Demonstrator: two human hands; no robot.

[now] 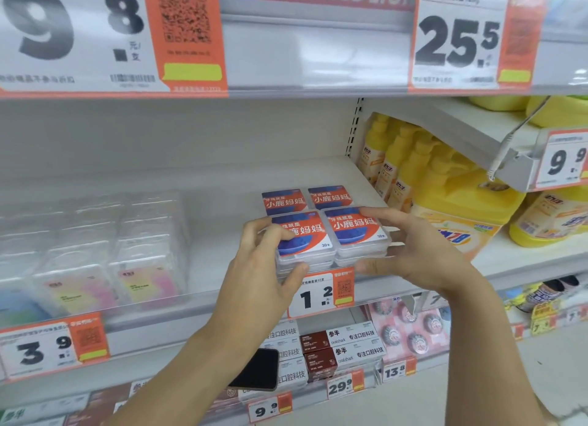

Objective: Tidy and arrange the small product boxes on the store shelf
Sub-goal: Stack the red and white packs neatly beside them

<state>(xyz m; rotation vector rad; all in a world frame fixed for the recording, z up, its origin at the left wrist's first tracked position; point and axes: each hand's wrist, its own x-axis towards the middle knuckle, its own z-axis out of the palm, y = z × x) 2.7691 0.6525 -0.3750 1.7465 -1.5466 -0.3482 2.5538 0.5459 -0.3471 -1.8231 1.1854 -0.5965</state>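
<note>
Small clear boxes with red and blue labels stand in short stacks at the front of the white middle shelf (222, 235). My left hand (264, 266) grips the front left stack (305, 238), fingers over its top and thumb under its front edge. My right hand (416, 254) holds the front right stack (359, 231), fingers laid across the top right corner and thumb at the lower front. Behind them sit two more boxes of the same kind, back left box (283, 200) and back right box (331, 196). The lower boxes in each stack are partly hidden.
Clear plastic packs (95, 250) fill the shelf's left side. Yellow bottles (391, 165) and a big yellow jug (461, 212) crowd the right. Price tags (321, 292) line the shelf edge. A black phone (257, 370) lies on boxes on the shelf below.
</note>
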